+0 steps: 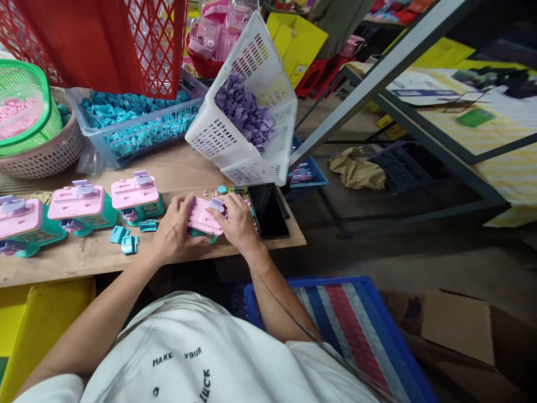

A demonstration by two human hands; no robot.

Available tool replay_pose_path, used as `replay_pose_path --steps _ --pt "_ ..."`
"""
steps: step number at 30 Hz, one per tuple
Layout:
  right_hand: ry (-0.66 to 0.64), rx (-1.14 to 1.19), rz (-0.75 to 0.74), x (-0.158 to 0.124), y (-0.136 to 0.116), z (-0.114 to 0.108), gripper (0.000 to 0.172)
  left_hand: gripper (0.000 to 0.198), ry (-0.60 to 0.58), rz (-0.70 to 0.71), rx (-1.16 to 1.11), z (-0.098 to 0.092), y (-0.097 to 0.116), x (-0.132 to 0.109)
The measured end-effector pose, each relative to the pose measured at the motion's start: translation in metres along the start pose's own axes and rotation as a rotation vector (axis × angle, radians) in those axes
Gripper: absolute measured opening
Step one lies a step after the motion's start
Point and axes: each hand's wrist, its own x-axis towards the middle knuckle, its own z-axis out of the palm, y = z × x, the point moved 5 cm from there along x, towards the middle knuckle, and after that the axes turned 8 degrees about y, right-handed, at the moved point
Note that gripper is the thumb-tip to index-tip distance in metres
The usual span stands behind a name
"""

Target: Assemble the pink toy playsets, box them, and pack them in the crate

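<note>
A pink and teal plastic toy (202, 218) lies on the wooden table (84, 254) between my hands. My left hand (176, 230) grips its left side with curled fingers. On the toy's right end rests my right hand (237, 220), its fingers pressed on a small purple piece (217, 204) at the top. Three similar pink and teal toys stand in a row to the left: one (137, 196), a second (79, 206) and a third (20, 223). Loose teal clips (126, 240) lie in front of them.
A black phone (268, 211) lies just right of my right hand. Behind are a tilted white basket of purple parts (247, 106), a blue crate of teal parts (126, 120), a red crate (104, 39) and a green basket (25, 106). A blue bin (356, 330) sits below the table edge.
</note>
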Motion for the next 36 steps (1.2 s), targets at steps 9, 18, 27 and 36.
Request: replay_pose_path --steps 9,18,27,36 --pt "0.006 0.225 -0.123 0.004 0.007 -0.004 0.042 0.101 -0.027 0.081 -0.170 -0.007 -0.013 -0.005" --pt "-0.011 0.357 -0.079 0.003 0.011 0.000 0.036 0.104 -0.043 -0.139 -0.399 0.005 -0.020 -0.006" --pt "-0.155 0.312 -0.089 -0.007 0.008 0.003 0.077 0.095 0.047 -0.148 -0.525 0.016 -0.026 -0.008" --pt "0.168 0.429 0.026 -0.004 0.005 -0.018 0.083 0.087 0.102 -0.056 -0.428 0.023 -0.027 -0.008"
